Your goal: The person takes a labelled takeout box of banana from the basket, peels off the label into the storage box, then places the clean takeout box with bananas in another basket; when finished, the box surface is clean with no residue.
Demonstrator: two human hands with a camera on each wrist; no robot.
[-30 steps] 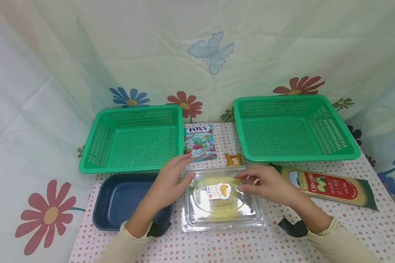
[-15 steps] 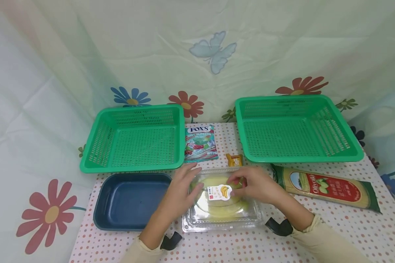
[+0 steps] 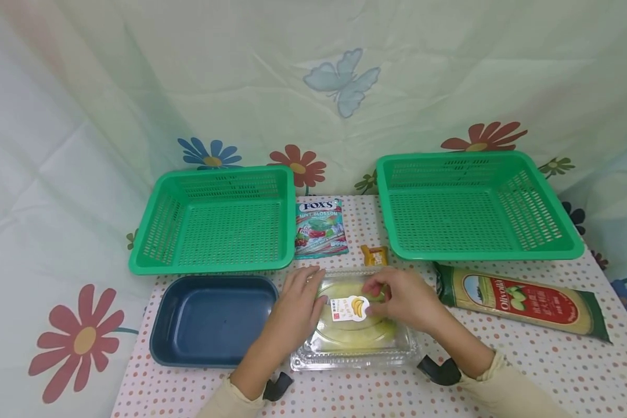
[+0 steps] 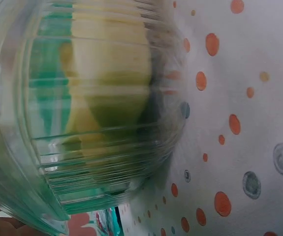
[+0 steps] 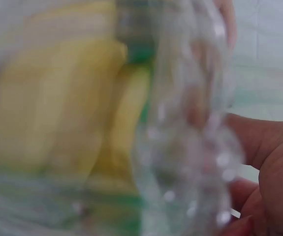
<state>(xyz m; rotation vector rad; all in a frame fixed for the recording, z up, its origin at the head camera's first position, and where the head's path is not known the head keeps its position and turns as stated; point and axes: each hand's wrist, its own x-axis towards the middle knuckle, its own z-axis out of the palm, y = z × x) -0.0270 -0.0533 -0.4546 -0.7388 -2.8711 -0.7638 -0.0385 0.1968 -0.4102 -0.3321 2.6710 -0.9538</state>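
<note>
A clear plastic clamshell box [image 3: 355,342] with yellow food inside and a banana sticker [image 3: 349,307] on its lid sits on the dotted tablecloth [image 3: 501,371] in front of me. My left hand [image 3: 305,290] lies on the left part of the lid, fingers fairly straight and reaching its far edge. Over the lid's far middle, my right hand [image 3: 392,293] has its fingers curled and pinches the plastic beside the sticker. The left wrist view is filled by the box's ribbed wall [image 4: 82,123]. In the right wrist view the box [image 5: 82,123] is blurred, with my right hand [image 5: 269,167] against it.
A dark blue tray [image 3: 209,316] lies left of the box. Two green baskets [image 3: 214,223] [image 3: 465,209] stand at the back. Between them lie a Fox's candy packet [image 3: 321,229] and a small orange packet [image 3: 373,254]. A long pasta packet [image 3: 522,302] lies at the right.
Both hands have moved inward from the box's sides onto its lid. The right hand's fingers have curled near the sticker. The box has stayed in place.
</note>
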